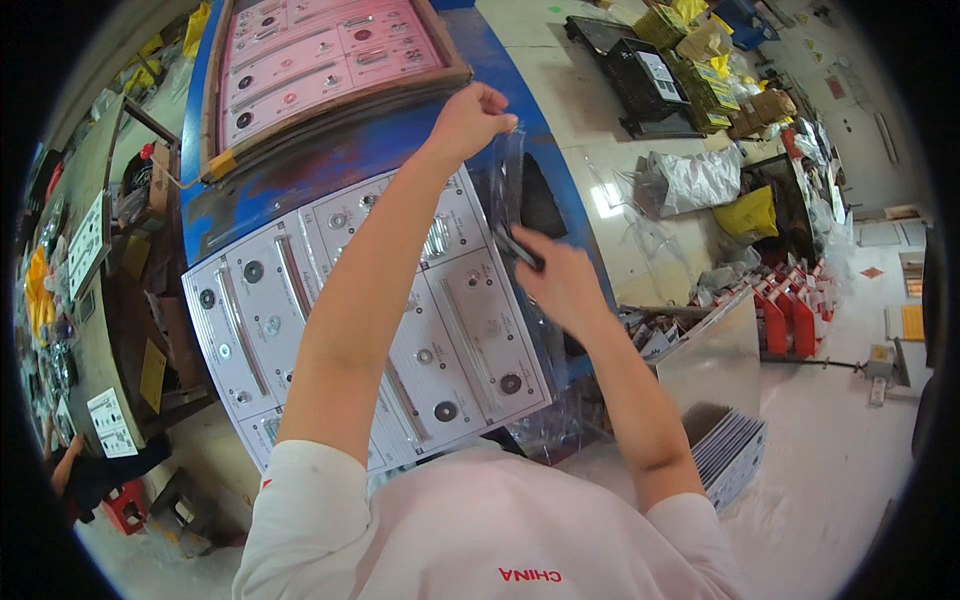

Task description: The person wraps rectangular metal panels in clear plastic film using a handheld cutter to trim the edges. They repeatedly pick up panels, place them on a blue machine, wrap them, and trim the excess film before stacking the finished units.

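A white printed panel with rows of metal fittings and black round parts, seemingly under clear film, lies tilted on a blue table in front of me. My left hand reaches across it to the far right corner, fingers pinched on the end of a clear plastic film strip. The strip hangs down along the panel's right edge. At its lower end my right hand grips a slim tool with a dark handle. Its exact kind is hard to make out, and the fingers cover part of it.
Beyond the panel, a framed press or tray holds a similar panel looking pink. Blue table surrounds both. Crates and plastic bags lie on the right floor. Stacked panels stand at lower right; another person's arm shows far left.
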### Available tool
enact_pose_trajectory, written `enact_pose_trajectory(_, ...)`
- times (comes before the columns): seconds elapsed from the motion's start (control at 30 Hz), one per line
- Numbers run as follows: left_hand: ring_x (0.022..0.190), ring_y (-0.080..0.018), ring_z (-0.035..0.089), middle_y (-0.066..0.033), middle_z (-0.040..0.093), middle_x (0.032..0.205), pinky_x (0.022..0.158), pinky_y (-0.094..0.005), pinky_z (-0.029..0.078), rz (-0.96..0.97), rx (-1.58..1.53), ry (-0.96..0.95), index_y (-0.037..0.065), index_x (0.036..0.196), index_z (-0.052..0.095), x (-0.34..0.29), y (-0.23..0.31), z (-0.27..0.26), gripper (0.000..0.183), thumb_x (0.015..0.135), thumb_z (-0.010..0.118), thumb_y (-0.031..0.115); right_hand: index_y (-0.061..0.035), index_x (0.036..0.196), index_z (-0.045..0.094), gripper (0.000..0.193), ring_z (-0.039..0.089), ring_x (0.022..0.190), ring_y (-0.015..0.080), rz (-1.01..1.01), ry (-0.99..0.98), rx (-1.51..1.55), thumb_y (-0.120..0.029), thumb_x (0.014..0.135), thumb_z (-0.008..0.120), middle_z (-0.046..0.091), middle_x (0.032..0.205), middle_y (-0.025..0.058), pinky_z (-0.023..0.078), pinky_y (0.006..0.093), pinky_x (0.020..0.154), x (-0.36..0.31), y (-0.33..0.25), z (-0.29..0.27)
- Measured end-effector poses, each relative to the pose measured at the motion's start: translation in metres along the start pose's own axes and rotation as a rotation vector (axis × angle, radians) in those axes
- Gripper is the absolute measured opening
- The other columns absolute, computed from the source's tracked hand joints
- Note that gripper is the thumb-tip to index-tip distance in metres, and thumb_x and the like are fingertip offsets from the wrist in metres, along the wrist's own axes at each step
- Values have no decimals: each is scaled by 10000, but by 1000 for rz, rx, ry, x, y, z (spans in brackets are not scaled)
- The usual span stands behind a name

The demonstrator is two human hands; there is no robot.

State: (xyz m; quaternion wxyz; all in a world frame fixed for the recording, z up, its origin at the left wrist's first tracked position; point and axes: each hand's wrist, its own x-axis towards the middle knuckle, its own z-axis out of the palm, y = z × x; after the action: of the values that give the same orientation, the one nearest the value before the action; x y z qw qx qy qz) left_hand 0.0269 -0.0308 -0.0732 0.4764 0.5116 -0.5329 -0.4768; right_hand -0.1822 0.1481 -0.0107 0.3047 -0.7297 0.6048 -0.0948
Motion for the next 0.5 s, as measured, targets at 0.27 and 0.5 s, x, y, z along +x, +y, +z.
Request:
enact_pose_trajectory(0.27,953,-279,674,-50,748,939,888,-461,498,662,482,239,137,1026,708,-34,169,119,145,906,717,218,-259,1484,552,590,687,668,374,331,-394,-307,-231,908,678,695,749,166,550,466,648,-228,20,-45)
enact_pose_trajectory(0.5,1040,-257,618,-47,742,963,976,-426,365,978,379,338,135,937,729,-74,221,227,205,781,664,19,-204,1493,515,601,678,642,386,64,-193,-174,-230,910,658,695,730,174,523,522,591,-238,46,-47)
